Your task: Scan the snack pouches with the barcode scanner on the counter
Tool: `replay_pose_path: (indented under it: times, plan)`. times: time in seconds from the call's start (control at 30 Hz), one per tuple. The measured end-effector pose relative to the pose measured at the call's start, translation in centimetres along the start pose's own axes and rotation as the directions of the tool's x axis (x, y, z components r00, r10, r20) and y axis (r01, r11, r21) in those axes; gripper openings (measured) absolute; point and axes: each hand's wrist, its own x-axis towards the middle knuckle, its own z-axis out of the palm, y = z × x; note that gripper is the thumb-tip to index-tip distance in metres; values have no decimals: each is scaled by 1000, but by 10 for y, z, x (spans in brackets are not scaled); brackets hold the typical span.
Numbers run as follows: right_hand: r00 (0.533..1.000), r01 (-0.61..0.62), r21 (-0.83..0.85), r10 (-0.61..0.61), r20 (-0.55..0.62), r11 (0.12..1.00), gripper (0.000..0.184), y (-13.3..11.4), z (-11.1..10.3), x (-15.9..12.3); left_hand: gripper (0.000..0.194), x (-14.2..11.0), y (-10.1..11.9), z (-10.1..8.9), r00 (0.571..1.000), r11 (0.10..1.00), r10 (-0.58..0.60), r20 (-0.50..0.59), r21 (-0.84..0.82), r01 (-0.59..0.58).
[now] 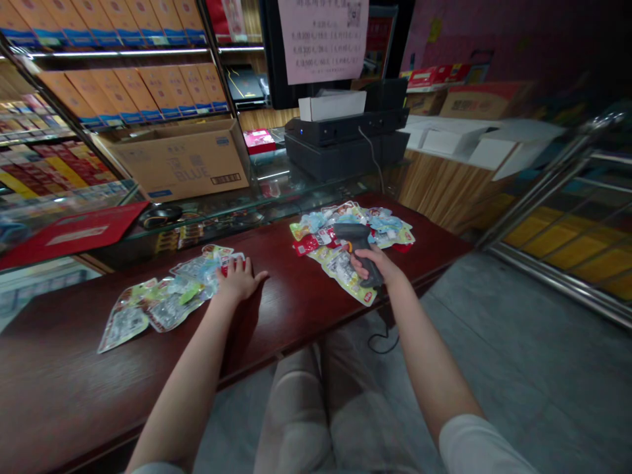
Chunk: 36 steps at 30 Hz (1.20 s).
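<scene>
Stretching along the counter [284, 276], the left pile of packets [170, 309] has its long axis from near left to far right. The left hand [239, 280], nearer of the 2, rests at its right end, fingers spread on a red packet [224, 269]; whether they grip cannot be told. Rightward, above the right pile of packets [323, 238], the right hand's [375, 263] fingers wrap the handle of a scanner [356, 237], its handle slanting toward the near edge.

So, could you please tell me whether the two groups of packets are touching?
Apart: the head view shows dark red tabletop between the left packets and the right packets.
</scene>
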Motion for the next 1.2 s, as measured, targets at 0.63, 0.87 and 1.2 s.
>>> replay_pose_path:
  times: [0.63, 0.87, 1.2]
  plan:
    - [1000, 9, 36, -9, 11, 999, 27, 1, -2, 1, 49, 51, 131, -20, 898, 876, 374, -233, -230, -424]
    - [1000, -14, 20, 14, 24, 1000, 28, 0, -3, 1, 64, 65, 122, -13, 932, 891, 304, -198, -288, -352]
    - [1000, 7, 34, -7, -2, 999, 32, 0, 0, -1, 31, 68, 95, -2, 932, 448, 60, -358, -824, -346]
